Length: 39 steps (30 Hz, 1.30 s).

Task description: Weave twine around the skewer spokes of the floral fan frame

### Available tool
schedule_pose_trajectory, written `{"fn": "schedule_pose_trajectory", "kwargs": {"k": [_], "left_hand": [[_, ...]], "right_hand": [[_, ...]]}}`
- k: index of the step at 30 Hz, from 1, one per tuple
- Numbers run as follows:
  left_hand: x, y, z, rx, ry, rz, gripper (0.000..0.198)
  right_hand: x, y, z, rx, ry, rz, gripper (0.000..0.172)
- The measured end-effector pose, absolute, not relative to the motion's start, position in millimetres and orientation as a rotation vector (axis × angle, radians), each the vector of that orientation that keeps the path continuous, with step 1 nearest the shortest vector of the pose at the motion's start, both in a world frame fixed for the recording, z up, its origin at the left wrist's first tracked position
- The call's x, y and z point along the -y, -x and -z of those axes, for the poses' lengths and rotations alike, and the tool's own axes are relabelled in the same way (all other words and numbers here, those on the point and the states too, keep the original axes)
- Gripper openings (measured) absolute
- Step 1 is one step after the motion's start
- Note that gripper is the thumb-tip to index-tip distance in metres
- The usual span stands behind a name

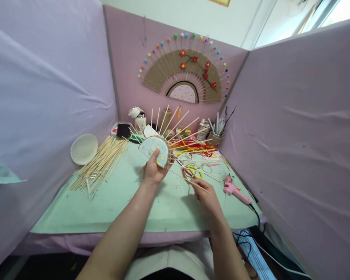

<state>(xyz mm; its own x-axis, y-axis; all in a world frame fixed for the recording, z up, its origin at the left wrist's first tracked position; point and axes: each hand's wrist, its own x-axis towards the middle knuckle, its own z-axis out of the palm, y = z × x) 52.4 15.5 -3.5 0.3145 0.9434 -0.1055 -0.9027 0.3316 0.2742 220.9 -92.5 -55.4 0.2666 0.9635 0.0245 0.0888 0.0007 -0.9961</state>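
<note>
My left hand (154, 171) is closed around a half-round paper fan piece (155, 149), pale blue with small flowers, thumb on its face. Several thin wooden skewers fan out from its edge toward the back and right. My right hand (205, 196) is closed in a pinch on one of the lower skewers (189, 181), which runs from the fan piece to my fingers. Both hands hover above the mint-green table mat (111, 202).
A heap of loose skewers (102, 163) lies at the left, beside a white paper plate (83, 149). A pink glue gun (236, 190) rests at the right with its cord off the edge. Scissors, red and yellow strips and jars crowd the back. A finished fan (183, 76) hangs on the partition.
</note>
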Motion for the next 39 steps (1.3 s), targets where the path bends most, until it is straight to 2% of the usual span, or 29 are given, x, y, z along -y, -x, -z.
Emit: {"fn": "schedule_pose_trajectory", "kwargs": {"k": [8,21,33,39], "left_hand": [[-16,-51,8,-0.206,-0.239,-1.181,0.026],[-13,-51,6,-0.265,-0.318,-1.127,0.035],[-14,-52,2,-0.314,-0.304,-1.179,0.027],[-15,-53,2,-0.344,-0.276,-1.252,0.019]], "right_hand": [[92,-151,58,1.376,1.315,-0.987,0.025],[97,-166,56,1.383,1.338,-0.940,0.027],[98,-190,57,1.242,1.358,-0.966,0.029],[99,-241,41,0.837,1.210,-0.914,0.035]]}}
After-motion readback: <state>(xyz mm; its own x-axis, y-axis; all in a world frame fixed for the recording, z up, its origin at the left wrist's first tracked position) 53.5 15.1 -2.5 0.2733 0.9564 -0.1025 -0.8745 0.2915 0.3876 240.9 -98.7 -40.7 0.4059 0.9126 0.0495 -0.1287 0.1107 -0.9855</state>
